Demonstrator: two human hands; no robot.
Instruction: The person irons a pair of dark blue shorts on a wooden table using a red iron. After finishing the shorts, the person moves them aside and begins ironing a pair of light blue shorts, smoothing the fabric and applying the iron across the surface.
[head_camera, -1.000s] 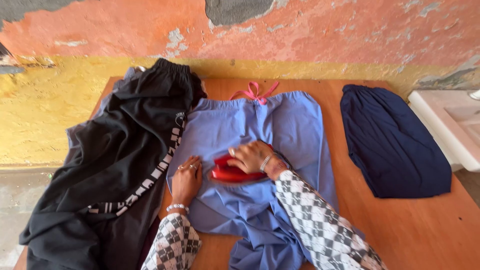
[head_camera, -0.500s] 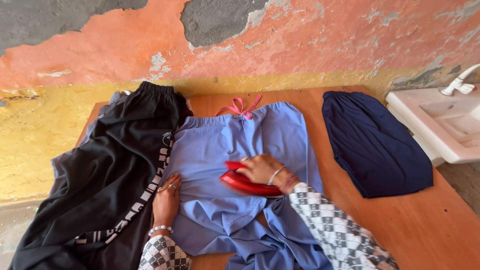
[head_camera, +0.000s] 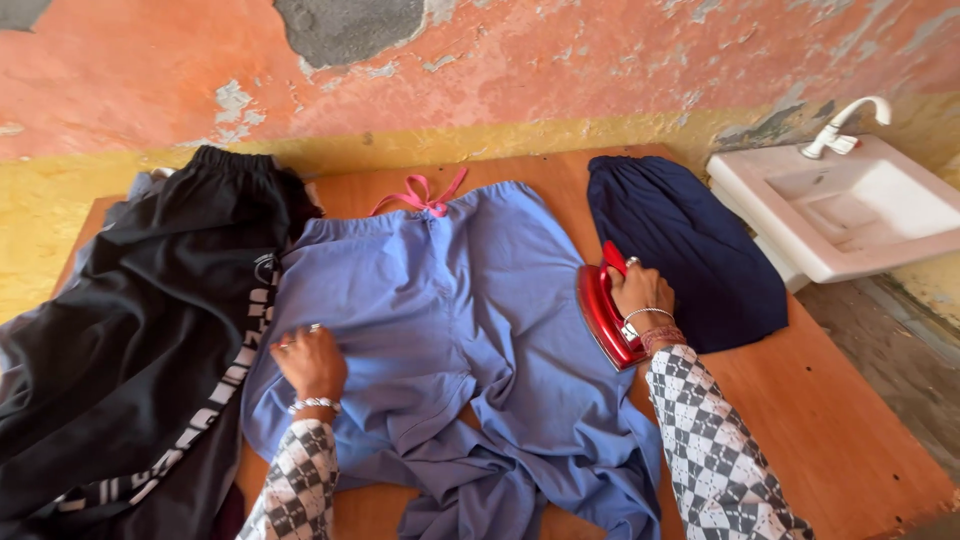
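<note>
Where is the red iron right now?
The red iron is tipped on edge in the right hand, at the blue garment's right edge beside the navy cloth.

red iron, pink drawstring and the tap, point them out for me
red iron (head_camera: 600, 312), head view, on its red body left of the hand
pink drawstring (head_camera: 420, 196), head view, on the bow's knot
tap (head_camera: 848, 122), head view, on its white spout

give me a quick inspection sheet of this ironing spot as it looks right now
surface: wooden table, bare at the right.
job's things: light blue trousers spread flat, pink drawstring at the top; red iron tipped on edge at their right side.
clutter: black garment at left, dark blue garment at right.
grippers: left hand flat on the trousers; right hand grips the iron.
cables: nothing seen.
surroundings: peeling orange and yellow wall, white sink with tap.
</note>
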